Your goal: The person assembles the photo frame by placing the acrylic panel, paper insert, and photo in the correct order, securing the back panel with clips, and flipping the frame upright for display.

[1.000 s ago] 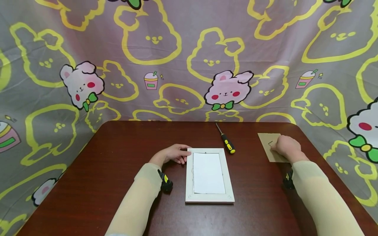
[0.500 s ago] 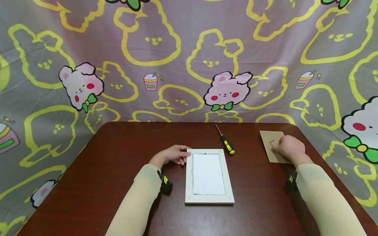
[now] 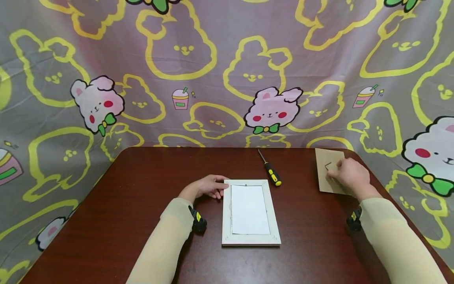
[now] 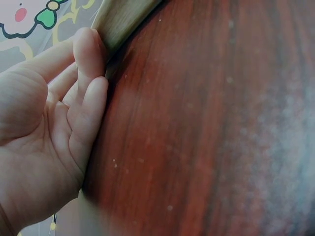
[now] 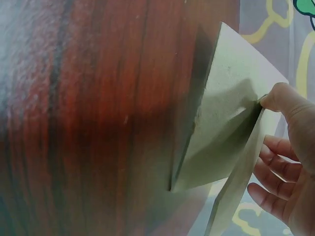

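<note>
My left hand grips the far left corner of a white picture frame, which lies flat with a white sheet in its opening. The left wrist view shows the fingers of the left hand at the edge of the frame. On the right, my right hand holds a tan backing board by its stand. In the right wrist view, the thumb and fingers of the right hand pinch the stand flap, which sticks out from the tilted board.
A black and yellow screwdriver lies beyond the frame, its tip pointing to the table's far edge. The dark red wooden table meets a patterned cloth at the back and sides.
The backing board has moved right and away from me, and its far side has tilted up, along with my right hand. My left hand and the picture frame have stayed in place.
</note>
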### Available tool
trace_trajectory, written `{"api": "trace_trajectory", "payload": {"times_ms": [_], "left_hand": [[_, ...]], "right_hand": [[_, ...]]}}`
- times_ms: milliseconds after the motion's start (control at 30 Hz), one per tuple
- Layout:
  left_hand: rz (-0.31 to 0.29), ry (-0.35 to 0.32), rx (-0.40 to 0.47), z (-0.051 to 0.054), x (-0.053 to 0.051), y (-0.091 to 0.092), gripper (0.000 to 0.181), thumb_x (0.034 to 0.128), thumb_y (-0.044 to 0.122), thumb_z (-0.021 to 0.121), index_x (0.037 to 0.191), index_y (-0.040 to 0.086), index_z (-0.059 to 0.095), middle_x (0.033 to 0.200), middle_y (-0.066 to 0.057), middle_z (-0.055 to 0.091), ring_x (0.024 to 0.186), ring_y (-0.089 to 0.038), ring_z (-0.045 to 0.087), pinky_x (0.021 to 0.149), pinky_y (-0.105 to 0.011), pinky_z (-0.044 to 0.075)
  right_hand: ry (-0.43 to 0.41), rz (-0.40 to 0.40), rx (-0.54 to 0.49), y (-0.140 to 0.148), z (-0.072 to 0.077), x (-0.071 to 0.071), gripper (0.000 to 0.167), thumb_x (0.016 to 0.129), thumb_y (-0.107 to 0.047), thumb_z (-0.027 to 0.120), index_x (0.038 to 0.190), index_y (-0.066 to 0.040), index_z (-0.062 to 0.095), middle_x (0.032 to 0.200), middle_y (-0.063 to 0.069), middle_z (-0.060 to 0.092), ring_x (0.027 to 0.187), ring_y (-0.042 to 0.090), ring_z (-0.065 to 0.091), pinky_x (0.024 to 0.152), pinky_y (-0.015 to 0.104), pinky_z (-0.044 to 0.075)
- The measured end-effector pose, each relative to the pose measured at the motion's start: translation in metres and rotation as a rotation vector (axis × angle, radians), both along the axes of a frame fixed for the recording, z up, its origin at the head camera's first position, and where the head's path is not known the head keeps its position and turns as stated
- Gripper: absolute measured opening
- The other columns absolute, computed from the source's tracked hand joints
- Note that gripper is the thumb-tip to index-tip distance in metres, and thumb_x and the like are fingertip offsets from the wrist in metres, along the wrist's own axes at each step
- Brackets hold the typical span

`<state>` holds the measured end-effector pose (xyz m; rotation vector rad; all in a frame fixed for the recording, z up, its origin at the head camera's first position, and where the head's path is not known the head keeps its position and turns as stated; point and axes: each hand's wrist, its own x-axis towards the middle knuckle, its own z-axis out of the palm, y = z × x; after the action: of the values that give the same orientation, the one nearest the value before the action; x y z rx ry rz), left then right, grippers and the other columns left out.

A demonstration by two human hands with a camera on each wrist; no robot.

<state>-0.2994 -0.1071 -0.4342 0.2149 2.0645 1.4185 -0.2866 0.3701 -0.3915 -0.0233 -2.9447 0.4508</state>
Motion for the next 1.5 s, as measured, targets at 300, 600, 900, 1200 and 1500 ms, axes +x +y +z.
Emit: {"api": "trace_trajectory", "payload": {"times_ms": [300,600,900,1200,1500], "left_hand": [[-0.004,0.007,-0.017,0.002,0.000,0.001,0.046,0.0986,0.023,0.060,0.141,0.009,0.049,0.069,-0.005,0.058,0.054,-0.012,0.058,0.055,-0.026,0.049],[-0.002,0.006,-0.019,0.001,-0.001,-0.001,0.047,0.0978,0.024,0.061,0.141,0.010,0.050,0.069,-0.005,0.059,0.053,-0.011,0.058,0.055,-0.025,0.049],[-0.002,0.003,-0.010,0.000,-0.002,-0.001,0.047,0.0979,0.023,0.061,0.141,0.009,0.049,0.069,-0.005,0.058,0.053,-0.010,0.058,0.055,-0.025,0.049],[-0.005,-0.001,-0.009,-0.001,-0.002,-0.001,0.048,0.0977,0.023,0.061,0.142,0.009,0.048,0.069,-0.005,0.059,0.054,-0.011,0.058,0.055,-0.026,0.049],[-0.011,0.000,-0.004,-0.001,-0.003,0.000,0.047,0.0977,0.024,0.061,0.141,0.009,0.049,0.069,-0.005,0.059,0.054,-0.011,0.058,0.055,-0.025,0.049]], "right_hand": [[0.070,0.042,0.018,-0.008,0.010,-0.002,0.046,0.083,-0.031,0.069,0.056,-0.017,0.034,0.057,-0.006,0.022,0.051,0.013,0.025,0.046,0.030,0.018],[0.096,0.039,0.007,-0.024,0.029,-0.003,0.040,0.082,-0.033,0.069,0.062,-0.013,0.042,0.058,-0.003,0.032,0.055,0.018,0.035,0.047,0.033,0.023],[0.135,0.079,0.005,-0.053,0.044,-0.001,0.038,0.080,-0.033,0.072,0.088,0.002,0.061,0.086,0.014,0.055,0.072,0.028,0.054,0.058,0.045,0.044],[0.142,0.108,-0.015,-0.083,0.057,0.002,0.032,0.078,-0.032,0.072,0.076,-0.003,0.058,0.072,0.008,0.050,0.063,0.024,0.049,0.050,0.036,0.036],[0.120,0.155,-0.056,-0.115,0.066,0.008,0.032,0.079,-0.031,0.072,0.086,-0.002,0.060,0.076,0.008,0.058,0.067,0.024,0.054,0.054,0.037,0.040]]}}
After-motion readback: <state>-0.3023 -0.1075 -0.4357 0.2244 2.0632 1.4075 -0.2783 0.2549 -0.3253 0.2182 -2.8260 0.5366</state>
